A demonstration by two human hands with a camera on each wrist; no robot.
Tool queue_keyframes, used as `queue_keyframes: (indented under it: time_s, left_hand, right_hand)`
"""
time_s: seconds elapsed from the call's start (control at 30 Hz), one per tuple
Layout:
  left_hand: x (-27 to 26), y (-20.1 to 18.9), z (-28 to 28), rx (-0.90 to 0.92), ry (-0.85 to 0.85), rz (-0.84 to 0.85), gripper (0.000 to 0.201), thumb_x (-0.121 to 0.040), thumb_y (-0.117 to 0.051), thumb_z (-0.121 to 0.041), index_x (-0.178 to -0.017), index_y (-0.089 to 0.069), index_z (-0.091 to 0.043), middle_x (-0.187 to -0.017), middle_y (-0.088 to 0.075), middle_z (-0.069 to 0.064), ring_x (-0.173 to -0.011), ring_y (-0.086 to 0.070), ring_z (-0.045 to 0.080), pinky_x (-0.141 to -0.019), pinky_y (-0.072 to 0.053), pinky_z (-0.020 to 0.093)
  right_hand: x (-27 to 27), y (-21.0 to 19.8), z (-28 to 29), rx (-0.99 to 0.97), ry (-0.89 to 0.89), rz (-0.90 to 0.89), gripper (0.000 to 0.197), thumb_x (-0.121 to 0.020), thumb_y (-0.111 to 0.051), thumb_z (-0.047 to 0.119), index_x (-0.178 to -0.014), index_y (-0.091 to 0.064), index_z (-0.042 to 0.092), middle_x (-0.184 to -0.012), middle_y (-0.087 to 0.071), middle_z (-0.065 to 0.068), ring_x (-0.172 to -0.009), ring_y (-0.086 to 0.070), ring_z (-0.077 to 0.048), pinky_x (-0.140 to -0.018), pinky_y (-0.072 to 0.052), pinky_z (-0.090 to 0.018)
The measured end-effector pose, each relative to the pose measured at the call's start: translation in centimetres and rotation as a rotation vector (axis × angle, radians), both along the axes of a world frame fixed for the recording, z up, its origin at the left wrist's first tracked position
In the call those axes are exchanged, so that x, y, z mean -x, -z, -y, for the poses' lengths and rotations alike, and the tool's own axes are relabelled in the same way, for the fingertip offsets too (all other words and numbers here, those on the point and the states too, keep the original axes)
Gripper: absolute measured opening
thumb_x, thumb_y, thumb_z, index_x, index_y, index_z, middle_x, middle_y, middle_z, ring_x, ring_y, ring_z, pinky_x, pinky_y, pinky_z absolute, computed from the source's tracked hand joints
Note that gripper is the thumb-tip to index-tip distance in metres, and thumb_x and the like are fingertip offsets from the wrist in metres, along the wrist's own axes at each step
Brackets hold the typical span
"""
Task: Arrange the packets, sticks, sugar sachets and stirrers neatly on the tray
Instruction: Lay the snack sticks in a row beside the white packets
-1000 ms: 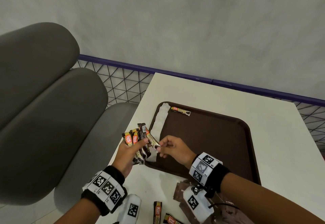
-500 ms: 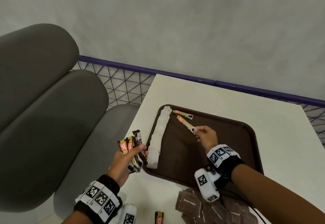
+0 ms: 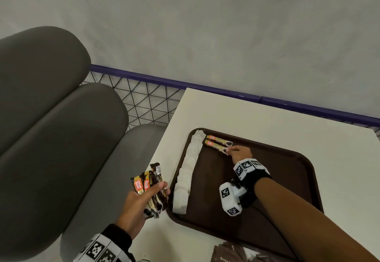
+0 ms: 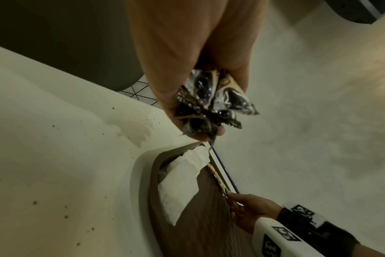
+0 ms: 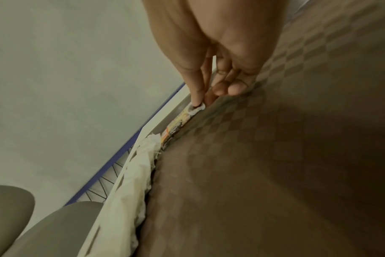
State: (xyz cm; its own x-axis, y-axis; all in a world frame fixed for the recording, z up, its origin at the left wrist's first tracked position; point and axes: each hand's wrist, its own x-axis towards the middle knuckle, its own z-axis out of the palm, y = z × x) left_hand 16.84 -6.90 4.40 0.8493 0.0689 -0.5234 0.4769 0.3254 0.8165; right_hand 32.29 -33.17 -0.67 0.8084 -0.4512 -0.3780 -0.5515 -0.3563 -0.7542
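at the tray's (image 3: pixel 304 171) far corner the right hand (image 3: pixel 239 155) is pinching the second stick (image 3: pixel 216 147); a nudge risks skewing the first stick (image 3: pixel 219 139), while the left hand (image 3: pixel 141 202) is clutching a loose bundle of sticks (image 3: pixel 149 183) that may slip.

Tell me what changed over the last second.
The right hand pulled one coffee stick from the left hand's bunch, carried it to the far end of the tray and laid it beside the first stick, fingertips on its end. The left hand kept gripping the bunch; the white sachet row stayed.

grey cushioned seat (image 3: pixel 57 138), wire mesh panel (image 3: pixel 144 101), white table (image 3: pixel 267 122)
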Motion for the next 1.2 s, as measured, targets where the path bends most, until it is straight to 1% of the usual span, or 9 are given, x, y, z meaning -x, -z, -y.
queue_keyframes:
  time_s: [0.27,0.37,0.5,0.6,0.7,0.8,0.97,1.1,1.2]
  left_hand:
    - [-0.7,0.2,-0.3,-0.001,-0.02,-0.002,0.027,-0.062,-0.082,-0.018,-0.086,-0.073,-0.009,-0.096,-0.072,0.017,-0.094,-0.068,0.033,-0.09,-0.05,0.051]
    - [-0.7,0.1,-0.2,0.0,-0.006,0.005,0.04,-0.057,-0.086,-0.025,-0.09,-0.072,-0.009,-0.095,-0.073,0.016,-0.093,-0.068,0.033,-0.089,-0.049,0.052]
    - [-0.5,0.2,-0.1,-0.009,-0.003,0.012,0.023,-0.076,-0.07,-0.019,-0.096,-0.069,-0.009,-0.095,-0.073,0.015,-0.096,-0.066,0.033,-0.093,-0.046,0.054]
    - [-0.3,0.2,0.1,0.004,0.001,0.014,0.018,-0.081,-0.065,-0.015,-0.096,-0.069,-0.008,-0.092,-0.074,0.011,-0.095,-0.067,0.03,-0.091,-0.048,0.05]
    - [-0.2,0.2,0.5,0.021,0.02,0.029,0.024,-0.083,-0.063,-0.016,-0.102,-0.067,-0.001,-0.09,-0.073,0.014,-0.081,-0.071,0.022,-0.063,-0.056,0.032]
    - [-0.2,0.0,0.9,0.045,0.014,0.035,0.026,-0.086,-0.062,-0.014,-0.105,-0.065,0.003,-0.089,-0.072,0.016,-0.068,-0.07,0.015,-0.049,-0.05,0.022]
    - [-0.2,-0.4,1.5,0.042,0.02,0.069,0.031,-0.087,-0.061,-0.015,-0.112,-0.061,0.003,-0.102,-0.069,0.022,-0.085,-0.069,0.025,-0.058,-0.055,0.027]
    - [0.3,-0.7,1.7,0.056,0.012,0.091,0.032,-0.088,-0.06,-0.015,-0.115,-0.06,0.001,-0.109,-0.067,0.021,-0.092,-0.069,0.026,-0.063,-0.055,0.026]
    - [0.7,-1.0,1.9,0.064,0.006,0.112,0.034,-0.087,-0.061,-0.014,-0.118,-0.058,0.001,-0.11,-0.066,0.022,-0.09,-0.069,0.025,-0.063,-0.056,0.026]
  right_hand:
    - [-0.6,0.0,-0.6,0.02,0.098,0.015,0.017,-0.08,-0.069,0.008,-0.091,-0.056,0.008,-0.114,-0.06,-0.017,-0.101,-0.058,-0.028,-0.071,-0.038,-0.024]
    - [-0.5,-0.2,-0.6,0.008,0.11,0.037,0.019,-0.08,-0.069,0.008,-0.088,-0.053,0.011,-0.113,-0.06,-0.016,-0.1,-0.058,-0.028,-0.07,-0.038,-0.024]
    - [0.0,0.0,-0.4,0.028,0.078,0.123,0.016,-0.078,-0.069,0.007,-0.091,-0.06,0.007,-0.105,-0.063,-0.015,-0.095,-0.059,-0.027,-0.075,-0.04,-0.026]
    - [1.4,-0.3,-1.0,0.052,-0.024,0.233,0.013,-0.078,-0.068,0.005,-0.08,-0.057,0.012,-0.09,-0.064,-0.011,-0.088,-0.06,-0.025,-0.079,-0.045,-0.028]
    - [3.9,-1.5,-2.9,-0.036,-0.25,0.295,0.014,-0.079,-0.067,0.004,-0.075,-0.057,0.013,-0.074,-0.056,0.0,-0.076,-0.053,-0.017,-0.069,-0.043,-0.022]
    - [6.7,-3.2,-5.0,-0.091,-0.55,0.257,0.009,-0.08,-0.068,0.014,-0.078,-0.059,0.015,-0.083,-0.056,-0.002,-0.071,-0.047,-0.007,-0.066,-0.039,-0.01]
    - [10.8,-5.2,-8.0,-0.245,-0.852,0.17,0.014,-0.081,-0.068,0.025,-0.085,-0.06,0.015,-0.08,-0.056,0.006,-0.059,-0.047,0.009,-0.058,-0.036,-0.004]
    - [12.1,-5.4,-9.1,-0.265,-0.859,0.161,0.024,-0.085,-0.063,0.025,-0.098,-0.061,0.005,-0.081,-0.056,0.008,-0.058,-0.048,0.013,-0.059,-0.037,-0.003]
    - [12.8,-5.7,-9.3,-0.267,-0.854,0.144,0.016,-0.085,-0.064,0.021,-0.092,-0.062,0.008,-0.076,-0.055,0.012,-0.057,-0.048,0.013,-0.062,-0.038,-0.005]
